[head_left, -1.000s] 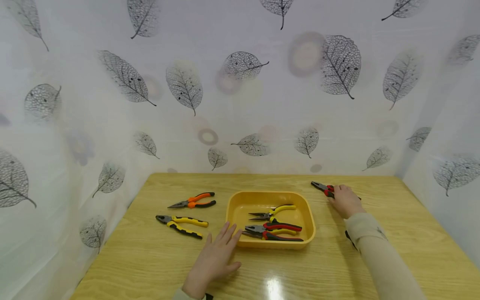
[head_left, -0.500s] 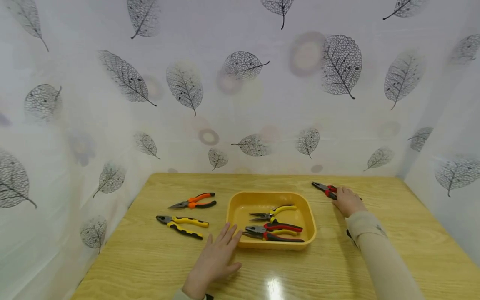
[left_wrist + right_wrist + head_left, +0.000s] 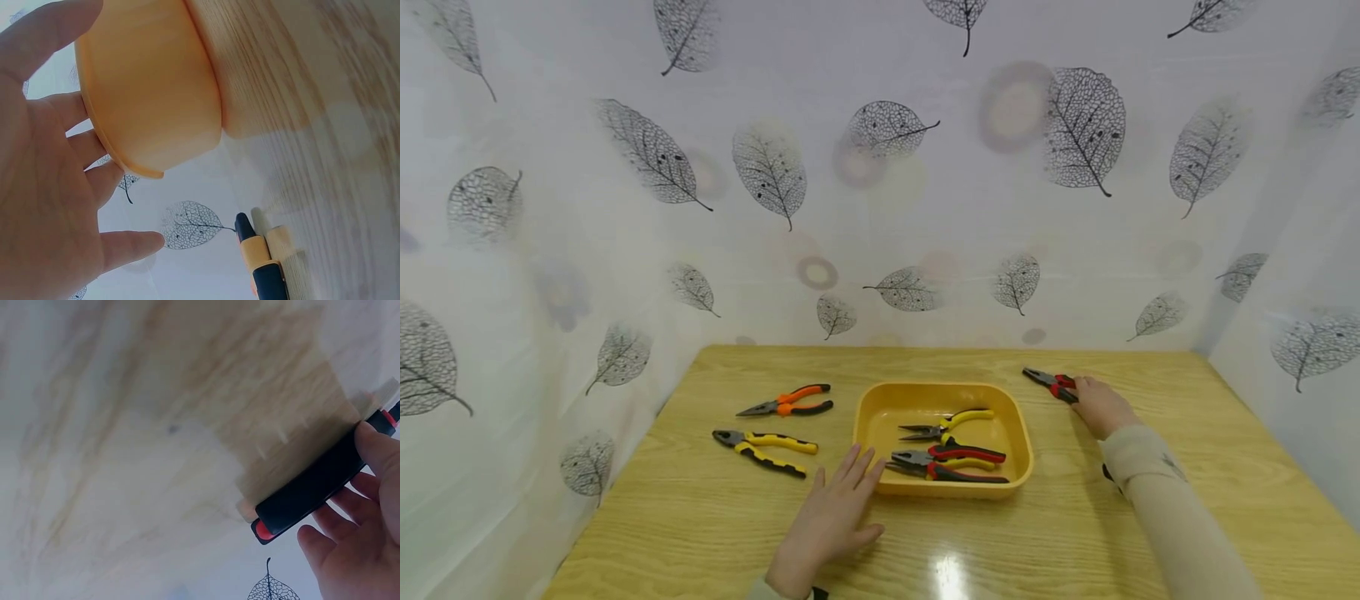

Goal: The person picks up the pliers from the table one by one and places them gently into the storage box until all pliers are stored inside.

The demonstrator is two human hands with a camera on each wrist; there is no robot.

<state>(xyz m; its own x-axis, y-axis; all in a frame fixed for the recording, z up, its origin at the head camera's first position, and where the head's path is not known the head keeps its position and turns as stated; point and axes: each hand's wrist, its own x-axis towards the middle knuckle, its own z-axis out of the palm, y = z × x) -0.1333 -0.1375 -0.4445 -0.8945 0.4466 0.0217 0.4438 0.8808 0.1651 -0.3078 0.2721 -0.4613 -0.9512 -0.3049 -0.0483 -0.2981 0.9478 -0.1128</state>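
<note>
At the back right of the table, my right hand [image 3: 1103,408] holds red-and-black pliers [image 3: 1040,377] by the handle end, their metal nose pointing left. In the right wrist view my thumb [image 3: 375,447] lies on the black handle [image 3: 312,481], with the fingers along its other side. My left hand [image 3: 829,521] rests with spread, straight fingers against the near left corner of a yellow tray [image 3: 955,491]. Inside the tray lie yellow-handled long-nose pliers [image 3: 934,432] and red-and-black pliers [image 3: 966,454], the latter over another yellow-handled tool that is partly hidden.
Left of the tray, orange-and-black long-nose pliers [image 3: 785,404] lie on the wooden table [image 3: 685,517]. Yellow-and-black pliers [image 3: 760,446] are in front of them. A leaf-patterned curtain [image 3: 880,225] stands behind the table and along its sides.
My right hand has slid slightly right and toward me along the handles, so more of the pliers shows. The pliers' nose has barely shifted. My left hand and the tray stay in place.
</note>
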